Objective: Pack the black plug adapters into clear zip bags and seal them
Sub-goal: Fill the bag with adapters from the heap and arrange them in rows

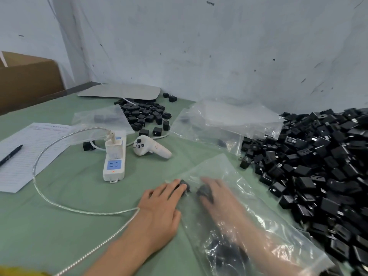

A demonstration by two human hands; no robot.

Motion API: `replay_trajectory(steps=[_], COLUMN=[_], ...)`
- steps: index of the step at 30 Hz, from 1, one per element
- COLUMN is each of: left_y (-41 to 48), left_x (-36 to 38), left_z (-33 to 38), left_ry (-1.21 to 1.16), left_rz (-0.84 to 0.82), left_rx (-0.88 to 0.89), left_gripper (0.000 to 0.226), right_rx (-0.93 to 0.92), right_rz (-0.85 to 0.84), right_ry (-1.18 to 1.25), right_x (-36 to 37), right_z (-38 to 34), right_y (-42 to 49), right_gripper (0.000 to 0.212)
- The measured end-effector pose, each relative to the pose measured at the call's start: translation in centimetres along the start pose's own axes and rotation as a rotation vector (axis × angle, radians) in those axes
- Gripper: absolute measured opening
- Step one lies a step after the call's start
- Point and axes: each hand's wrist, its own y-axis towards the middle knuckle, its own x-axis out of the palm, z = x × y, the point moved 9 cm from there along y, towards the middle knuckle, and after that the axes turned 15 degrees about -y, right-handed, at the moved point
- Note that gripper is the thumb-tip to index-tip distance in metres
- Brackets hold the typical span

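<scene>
Two hands work at one clear zip bag (225,168) lying on the green worktop (59,226), mouth toward the person. L hand (159,206) lies outside the bag at its left edge, grip spread & flat, fingertips touching a black adapter (184,185); can't tell if that one is inside the plastic. R hand (219,196) is inside the bag, forearm thru the mouth, blurred. A second adapter (205,191) sits at its fingers, but can't tell whether the grip pinches it or just lies over it. More dark adapters (221,248) show near the bag mouth. Big adapter pile (318,166) fills the right side, just beside the bag; small pile (145,114) at the back by the wall. Spare bags (229,118) are heaped between the piles. Power strip (115,158) & white controller (151,148) lie left of centre; paper sheet (29,148) w/ pen (11,155) far left.
</scene>
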Motion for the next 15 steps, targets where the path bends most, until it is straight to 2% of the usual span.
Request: replay_trajectory(steps=[5,7,11,13,15], left_y=[-0.1,-0.1,-0.2,-0.2,-0.2], left_x=[-0.2,-0.4,-0.6,-0.6,-0.6], left_z=[0.1,0.1,-0.1,0.0,0.0], left_ry=[-0.041,-0.044,-0.056,-0.063,-0.060], left_rz=[-0.004,0.011,0.026,0.029,0.032], left_rx=[-0.010,-0.014,-0.028,-0.025,-0.021], left_gripper=[0.060,0.060,0.057,0.057,0.057], right_rx=[0.032,0.030,0.043,0.040,0.061], right_rz=[0.151,0.143,0.010,-0.027,-0.028], right_ry=[0.057,0.159,0.315,0.269,0.226], right_x=[0.0,0.0,0.3,0.1,-0.3], right_z=[-0.7,-0.4,-0.2,-0.1,0.2], right_y=[1.9,2.2,2.2,2.1,2.1], right_gripper=[0.024,0.020,0.032,0.043,0.043])
